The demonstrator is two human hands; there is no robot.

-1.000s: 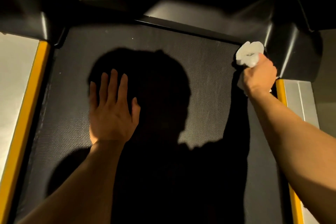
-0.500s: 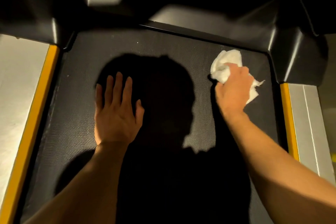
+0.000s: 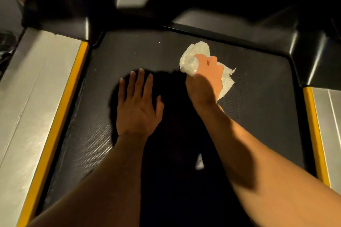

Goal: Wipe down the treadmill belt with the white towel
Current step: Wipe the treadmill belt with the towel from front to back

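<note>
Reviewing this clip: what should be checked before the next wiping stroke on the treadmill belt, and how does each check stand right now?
1. Crumpled white towel gripped by the right hand: ok.
2. Towel down on the black textured treadmill belt: ok, near its front end.
3. Left hand out of the towel's way: probably not ok for a leftward stroke; it rests flat on the belt beside the towel, apart from it.
4. Pale specks on the belt left of the towel wiped: not ok.
5. Belt clean under the dark shadow: cannot tell.
</note>
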